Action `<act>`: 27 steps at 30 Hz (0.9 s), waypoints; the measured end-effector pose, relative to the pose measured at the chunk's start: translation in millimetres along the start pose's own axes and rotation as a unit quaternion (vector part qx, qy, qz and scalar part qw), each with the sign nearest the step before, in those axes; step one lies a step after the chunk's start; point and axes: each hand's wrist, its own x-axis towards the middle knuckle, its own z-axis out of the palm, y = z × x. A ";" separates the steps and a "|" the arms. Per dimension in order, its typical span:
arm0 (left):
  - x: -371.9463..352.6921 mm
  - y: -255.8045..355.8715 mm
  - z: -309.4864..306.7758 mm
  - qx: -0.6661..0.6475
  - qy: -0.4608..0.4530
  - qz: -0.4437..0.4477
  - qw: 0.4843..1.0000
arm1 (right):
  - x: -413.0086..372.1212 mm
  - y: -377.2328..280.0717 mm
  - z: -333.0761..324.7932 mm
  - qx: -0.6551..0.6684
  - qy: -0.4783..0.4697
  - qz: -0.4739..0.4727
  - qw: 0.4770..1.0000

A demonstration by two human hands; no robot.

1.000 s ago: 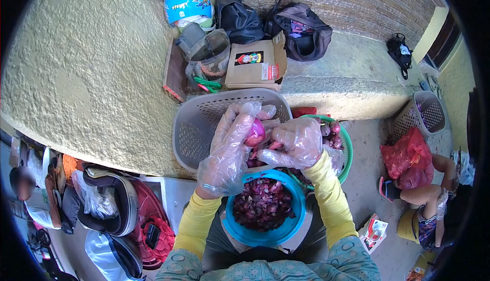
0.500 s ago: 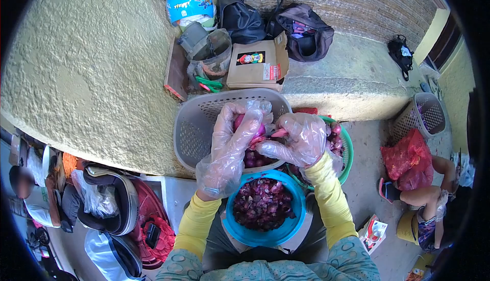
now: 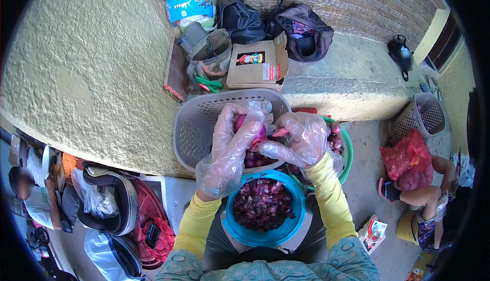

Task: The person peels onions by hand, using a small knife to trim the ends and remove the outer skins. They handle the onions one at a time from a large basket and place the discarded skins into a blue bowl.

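My left hand [image 3: 232, 138], in a clear plastic glove, is closed around a purple-red onion [image 3: 256, 135] above the grey perforated basket [image 3: 191, 143]. Close beside it, my gloved right hand [image 3: 302, 137] is curled, its thumb reaching to the onion's lower side. A small pink piece [image 3: 279, 133] sticks out from the right fingers; its kind is not clear. More onions [image 3: 255, 159] lie in the basket beneath my hands. In front of me a blue basin [image 3: 301, 212] holds dark purple onion skins [image 3: 263, 204]. A green basket [image 3: 348, 151] with onions stands under my right wrist.
A cardboard box [image 3: 255, 64], a black bag [image 3: 242, 18] and a blue helmet [image 3: 190, 4] rest on the ledge behind. Right, a person's legs [image 3: 421, 197] are near a red net sack [image 3: 408, 153] and another basket [image 3: 429, 115]. A stroller-like seat [image 3: 115, 199] stands left.
Both hands stay in nearly the same place. The onion in my left hand shows slightly more of its side, and my right thumb stays against it.
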 end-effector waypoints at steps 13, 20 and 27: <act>-0.8 0.4 -5.7 0.048 -0.028 0.029 0.998 | -1.2 -1.7 -0.7 0.013 -0.043 0.001 0.999; -0.9 2.5 -5.6 0.055 -0.041 0.007 0.998 | 2.7 -4.7 -5.1 0.033 -0.084 -0.012 0.996; 0.2 3.6 -4.5 -0.080 -0.023 -0.045 0.996 | 0.1 -2.3 -1.5 0.029 -0.133 -0.055 0.989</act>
